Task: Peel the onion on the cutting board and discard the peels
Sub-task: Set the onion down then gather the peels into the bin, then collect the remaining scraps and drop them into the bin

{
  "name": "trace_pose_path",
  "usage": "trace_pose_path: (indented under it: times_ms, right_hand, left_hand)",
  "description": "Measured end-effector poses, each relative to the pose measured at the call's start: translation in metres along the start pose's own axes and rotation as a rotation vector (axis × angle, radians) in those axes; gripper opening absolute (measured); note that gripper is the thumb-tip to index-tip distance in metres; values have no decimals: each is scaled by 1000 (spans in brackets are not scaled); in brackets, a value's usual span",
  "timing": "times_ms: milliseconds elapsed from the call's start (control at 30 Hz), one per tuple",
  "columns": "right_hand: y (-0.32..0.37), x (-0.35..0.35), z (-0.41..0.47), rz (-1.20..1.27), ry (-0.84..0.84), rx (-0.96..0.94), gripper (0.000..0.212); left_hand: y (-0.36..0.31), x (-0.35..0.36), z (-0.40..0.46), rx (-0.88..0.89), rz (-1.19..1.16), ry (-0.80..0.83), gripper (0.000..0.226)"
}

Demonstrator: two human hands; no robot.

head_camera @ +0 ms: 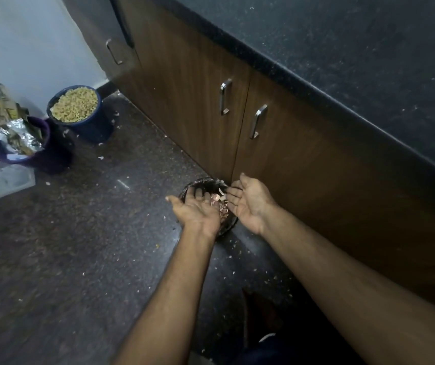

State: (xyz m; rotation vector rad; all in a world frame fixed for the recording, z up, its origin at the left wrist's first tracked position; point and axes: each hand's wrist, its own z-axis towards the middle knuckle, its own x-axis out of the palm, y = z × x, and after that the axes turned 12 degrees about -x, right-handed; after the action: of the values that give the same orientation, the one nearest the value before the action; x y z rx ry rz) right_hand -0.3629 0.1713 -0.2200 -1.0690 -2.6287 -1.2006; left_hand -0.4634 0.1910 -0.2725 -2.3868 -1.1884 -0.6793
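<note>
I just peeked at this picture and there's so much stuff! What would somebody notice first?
First, two open hands, the left hand and the right hand, held palms up over a small dark bin on the floor by the wooden cupboard doors, with pinkish onion peels between them. Next, at the far left by the wall, a blue bucket heaped with pale yellow bits.
</note>
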Motion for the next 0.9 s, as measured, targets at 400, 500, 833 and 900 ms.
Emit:
trace_pose_path:
  times_ms: [400,500,833,900]
  right_hand:
    - [8,-43,-48,-2,27,-132,76]
    - [14,-56,-70,14,37,-169,76]
    - [25,-146,-164,155,49,-355,74]
    - [28,-171,-188,215,33,-410,77]
  left_hand:
    - [35,11,-68,97,110,-7,89]
    - [56,15,-94,124,169,-13,89]
    - [146,26,-177,86,353,123,86]
    - [170,30,-198,66,392,195,85]
